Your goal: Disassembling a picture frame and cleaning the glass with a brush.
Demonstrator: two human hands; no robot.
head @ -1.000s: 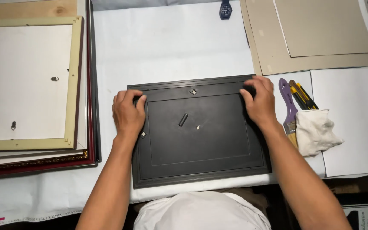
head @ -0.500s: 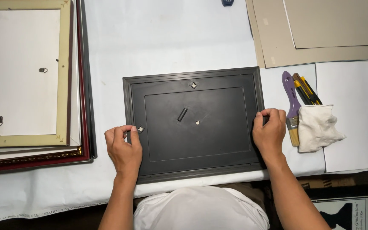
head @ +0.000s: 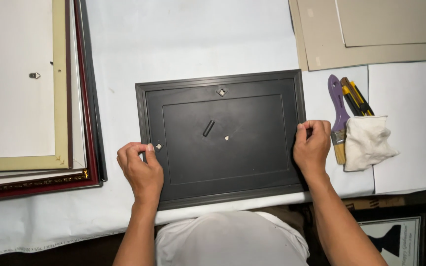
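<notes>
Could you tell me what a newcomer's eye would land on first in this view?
The dark picture frame, lying back up in the middle of the white table, stands out first, with the left hand gripping its left edge and the right hand its right edge. Next come the purple-handled brush and white cloth to the right, and the stacked frames at left.

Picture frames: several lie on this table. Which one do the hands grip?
The dark grey frame lying face down in the middle, left hand and right hand at its side edges. The stacked frames lie untouched at the left.
</notes>
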